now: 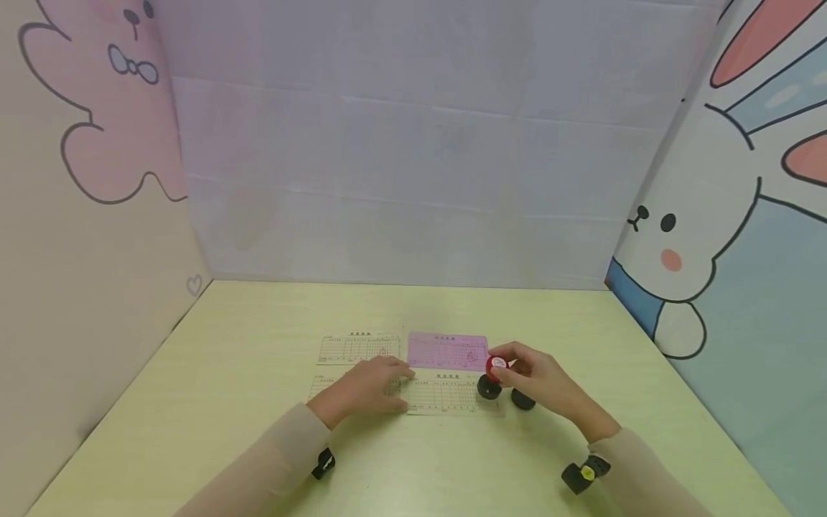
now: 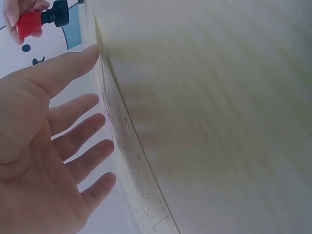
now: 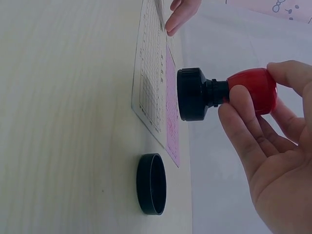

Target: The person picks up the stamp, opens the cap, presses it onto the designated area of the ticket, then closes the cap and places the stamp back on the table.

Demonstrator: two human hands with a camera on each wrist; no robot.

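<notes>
My right hand (image 1: 541,377) grips the red handle of a rubber stamp (image 3: 251,90), with its black round base hanging just above the right part of the near white form (image 1: 442,398). Beside that form lies a round black cap (image 3: 152,184), its hollow side visible in the right wrist view. My left hand (image 1: 367,388) has its fingers extended and spread, with thumb and fingertips at the left edge of the same form. Behind it a pink form (image 1: 446,350) bears a red mark at its right side.
Another white form (image 1: 349,350) lies at the back left, with a reddish mark on it. A further form (image 1: 319,384) is partly covered by my left hand. The pale table (image 1: 194,402) meets a white sheet at the back and cartoon-printed walls at both sides.
</notes>
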